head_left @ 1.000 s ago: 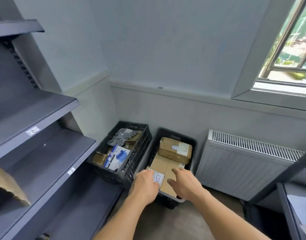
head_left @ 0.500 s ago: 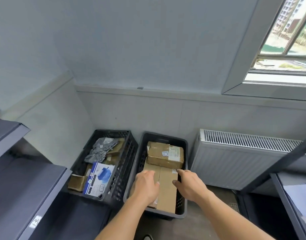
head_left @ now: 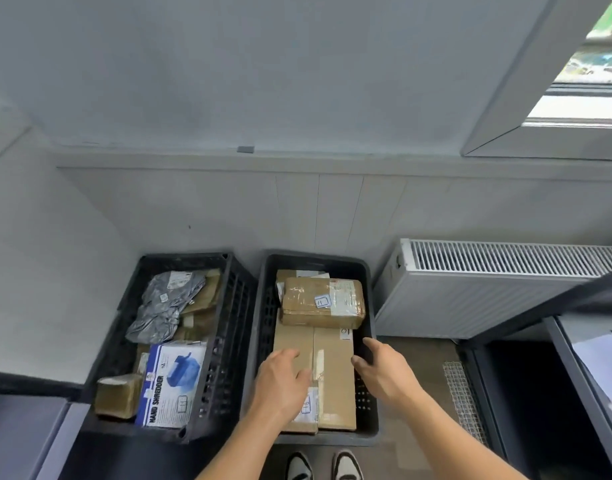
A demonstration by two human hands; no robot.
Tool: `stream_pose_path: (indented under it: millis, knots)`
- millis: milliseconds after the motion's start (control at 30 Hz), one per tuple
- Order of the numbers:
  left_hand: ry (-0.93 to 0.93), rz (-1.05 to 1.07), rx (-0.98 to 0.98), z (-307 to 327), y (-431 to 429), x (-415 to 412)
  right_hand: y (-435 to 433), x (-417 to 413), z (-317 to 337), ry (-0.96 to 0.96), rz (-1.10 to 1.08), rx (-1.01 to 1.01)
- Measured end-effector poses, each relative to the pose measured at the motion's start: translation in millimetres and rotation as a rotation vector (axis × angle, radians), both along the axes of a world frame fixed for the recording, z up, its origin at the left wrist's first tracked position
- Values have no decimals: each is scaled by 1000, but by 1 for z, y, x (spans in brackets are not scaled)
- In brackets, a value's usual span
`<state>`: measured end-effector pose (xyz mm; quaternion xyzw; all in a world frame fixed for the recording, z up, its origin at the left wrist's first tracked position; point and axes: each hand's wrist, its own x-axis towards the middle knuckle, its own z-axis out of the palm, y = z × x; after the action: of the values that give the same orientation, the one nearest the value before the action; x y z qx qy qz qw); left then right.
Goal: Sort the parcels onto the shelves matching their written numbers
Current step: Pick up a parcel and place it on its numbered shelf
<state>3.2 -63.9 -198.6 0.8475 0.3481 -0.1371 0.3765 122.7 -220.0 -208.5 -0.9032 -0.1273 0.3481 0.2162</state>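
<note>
Left hand [head_left: 284,379] lies flat on the long brown cardboard parcel [head_left: 334,386] in the dark grey plastic tub [head_left: 315,259], half hiding its white label [head_left: 306,407]. Right hand [head_left: 384,372] has loosely spread fingers at the parcel's right edge; contact unclear.

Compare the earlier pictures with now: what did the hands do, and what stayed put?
Both hands moved deeper into the grey bin: the left hand now lies on the long flat box, and the right hand reaches its right edge. Neither grips yet. The taped parcel and black crate stayed put.
</note>
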Motion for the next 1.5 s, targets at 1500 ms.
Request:
stream_pose_path:
  millis: [1500]
  knots:
    - [-49, 607, -49, -176, 80, 129, 47, 135, -181, 155, -673, 339]
